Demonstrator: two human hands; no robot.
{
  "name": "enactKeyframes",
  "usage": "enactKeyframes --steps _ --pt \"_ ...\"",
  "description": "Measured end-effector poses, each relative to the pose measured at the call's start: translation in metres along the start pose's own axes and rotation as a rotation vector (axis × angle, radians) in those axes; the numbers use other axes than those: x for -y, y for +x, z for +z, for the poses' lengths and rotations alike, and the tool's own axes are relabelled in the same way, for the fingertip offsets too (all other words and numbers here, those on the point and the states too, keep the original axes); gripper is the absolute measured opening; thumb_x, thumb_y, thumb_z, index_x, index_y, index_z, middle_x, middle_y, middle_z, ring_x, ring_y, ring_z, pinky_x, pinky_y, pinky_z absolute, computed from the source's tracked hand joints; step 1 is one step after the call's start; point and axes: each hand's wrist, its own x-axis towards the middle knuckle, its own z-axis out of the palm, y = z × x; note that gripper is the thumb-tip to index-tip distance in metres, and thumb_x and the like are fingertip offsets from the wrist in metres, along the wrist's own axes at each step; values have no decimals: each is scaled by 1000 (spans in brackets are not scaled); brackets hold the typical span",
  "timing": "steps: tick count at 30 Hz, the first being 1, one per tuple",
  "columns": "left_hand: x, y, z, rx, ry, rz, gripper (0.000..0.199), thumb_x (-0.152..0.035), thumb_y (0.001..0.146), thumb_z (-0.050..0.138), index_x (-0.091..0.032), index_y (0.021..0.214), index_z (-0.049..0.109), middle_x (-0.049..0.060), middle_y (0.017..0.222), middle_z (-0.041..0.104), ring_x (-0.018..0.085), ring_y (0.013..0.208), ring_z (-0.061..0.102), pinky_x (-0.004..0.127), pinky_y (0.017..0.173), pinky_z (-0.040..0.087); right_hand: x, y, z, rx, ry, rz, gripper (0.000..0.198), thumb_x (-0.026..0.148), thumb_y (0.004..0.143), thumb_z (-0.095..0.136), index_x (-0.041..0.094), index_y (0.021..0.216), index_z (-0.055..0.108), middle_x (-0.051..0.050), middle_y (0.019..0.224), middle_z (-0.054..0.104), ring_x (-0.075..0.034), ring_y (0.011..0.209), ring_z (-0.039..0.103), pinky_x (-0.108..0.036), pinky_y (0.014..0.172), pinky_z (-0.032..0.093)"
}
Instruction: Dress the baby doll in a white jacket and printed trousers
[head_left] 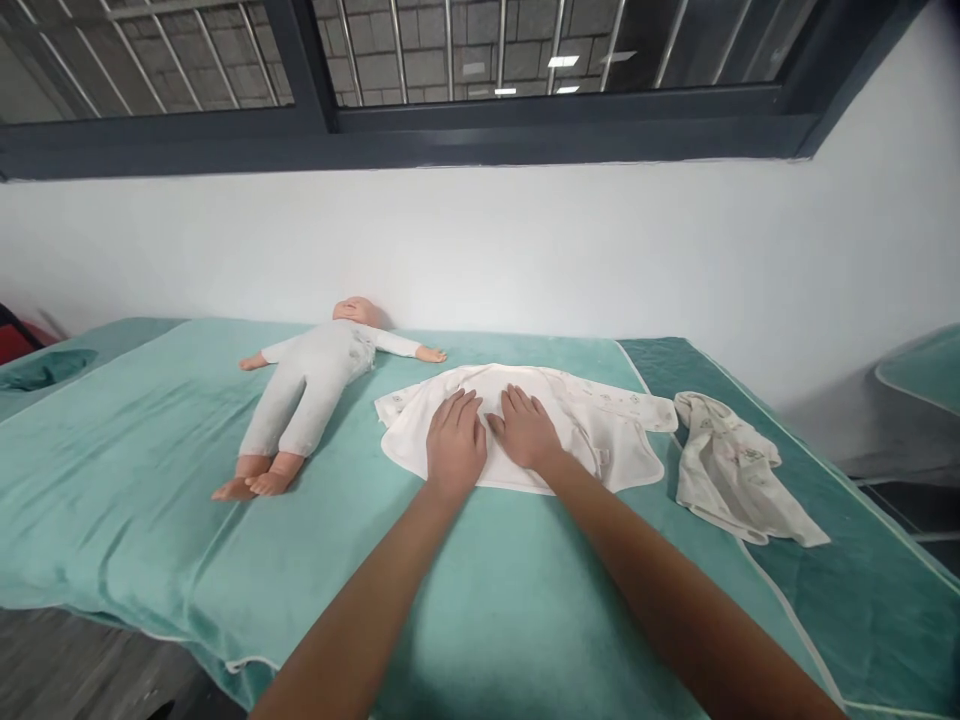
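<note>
A small white baby shirt [622, 455] lies spread on the green bed cover, its sleeves stretched out to both sides. My left hand [456, 442] rests flat on the left part of the cloth, fingers extended. Close beside it, my right hand [523, 428] presses flat near the shirt's middle with the fingers stretched out. Neither hand grips anything. To the left, a baby doll [315, 375] in a white outfit lies on its back, arms out, with bare feet toward me. Part of the shirt is hidden under my hands.
A second small garment [739, 465], white and crumpled, lies at the right over the darker green strip. The green cover [150, 450] drapes over the bed's front edge. A white wall [525, 250] with a barred, dark-framed window [480, 130] stands behind.
</note>
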Motion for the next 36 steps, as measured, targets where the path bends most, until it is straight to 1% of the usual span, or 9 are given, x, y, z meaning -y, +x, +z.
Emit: enactKeyframes --steps 2,5,8,11,15,18,27,32,36 --pt "19 -4 -11 15 48 -52 43 -22 96 33 -16 134 53 8 145 52 21 141 38 41 121 25 -4 -2 3 14 -16 -18 69 49 101 18 3 152 26 -15 161 20 -26 150 16 -45 120 13" --pt "61 -4 -21 69 95 -353 42 -30 97 34 -14 130 54 13 142 54 26 138 43 48 116 30 -8 -3 4 6 -43 -9 70 50 101 17 4 153 25 -13 162 19 -25 150 16 -45 121 12" --pt "98 0 -23 164 54 -399 38 -35 98 33 -21 123 59 9 141 56 25 136 44 52 117 27 -8 -4 4 1 -62 6 71 51 101 17 4 153 25 -13 162 19 -24 150 16 -45 121 12" --pt "117 5 -21 74 39 -435 37 -36 97 36 -20 119 60 11 137 58 26 131 48 46 112 35 -7 -3 4 13 -60 12 72 52 100 17 4 153 25 -13 162 18 -24 150 16 -45 121 12" --pt "124 13 -20 23 117 -541 26 -31 88 52 -19 107 62 14 119 66 33 118 56 48 100 43 -1 7 3 43 -54 52 73 52 100 18 3 153 24 -15 162 16 -26 150 14 -45 121 12" --pt "129 20 -20 24 97 -582 16 -26 86 52 -20 97 62 14 109 68 33 113 58 48 95 44 12 20 4 36 -65 66 72 47 100 19 -2 152 23 -19 161 15 -29 150 12 -45 121 12" --pt "145 41 -10 -84 16 -719 16 -31 91 47 -22 102 56 10 94 69 29 97 64 42 86 45 44 48 11 79 -56 -110 66 37 100 19 -3 152 24 -18 161 20 -27 150 15 -41 121 14" --pt "145 43 -8 -178 -45 -672 16 -26 90 49 -20 103 55 11 105 66 28 104 60 42 89 45 51 59 12 78 -32 -174 64 37 99 21 -1 151 28 -18 158 27 -28 148 20 -43 120 16" --pt "139 35 -12 -313 -31 -531 20 -19 88 47 -17 106 55 13 114 61 28 114 54 42 99 42 59 54 11 71 -16 -148 65 38 100 22 -2 150 28 -18 159 26 -28 149 19 -43 120 16"
